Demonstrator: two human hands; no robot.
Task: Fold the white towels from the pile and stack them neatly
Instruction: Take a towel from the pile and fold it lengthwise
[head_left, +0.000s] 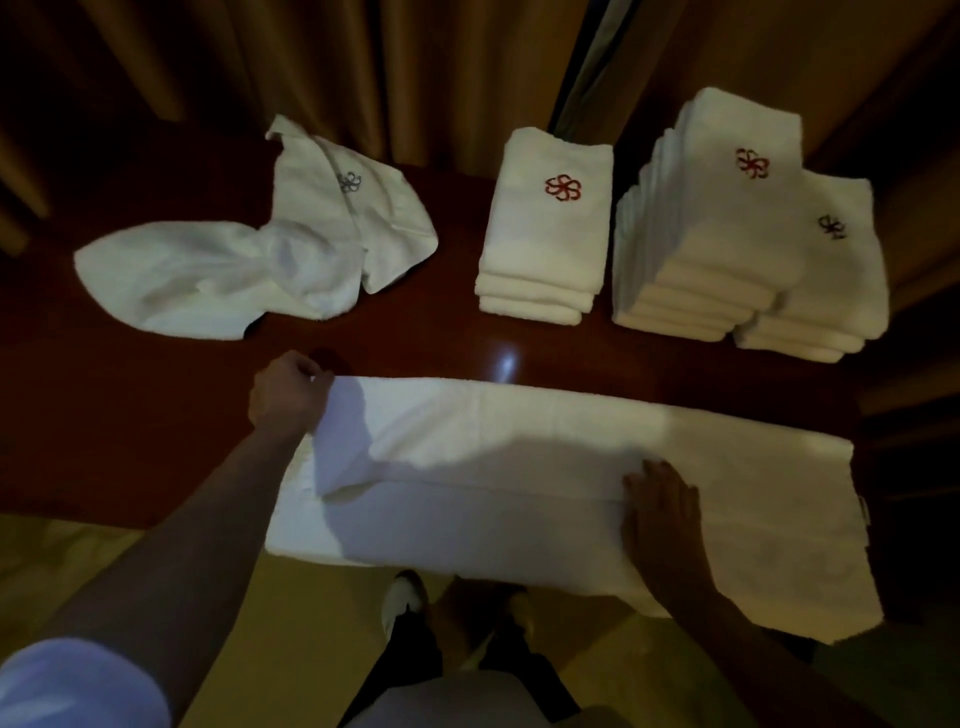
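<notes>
Dark wood table (130, 426) by brown curtains (260, 62). Left hand (285, 392) pinches the corner of the long towel (519, 467) at the near edge; right hand (662, 512) lies flat on it, fingers spread. Behind: three folded stacks (545, 234), one loose pile (249, 254).

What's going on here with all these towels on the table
A person is folding a white towel at the near edge of a dark wooden table. The left hand grips its left end, while the right hand presses flat on it. Behind lie unfolded towels and folded stacks.
</notes>
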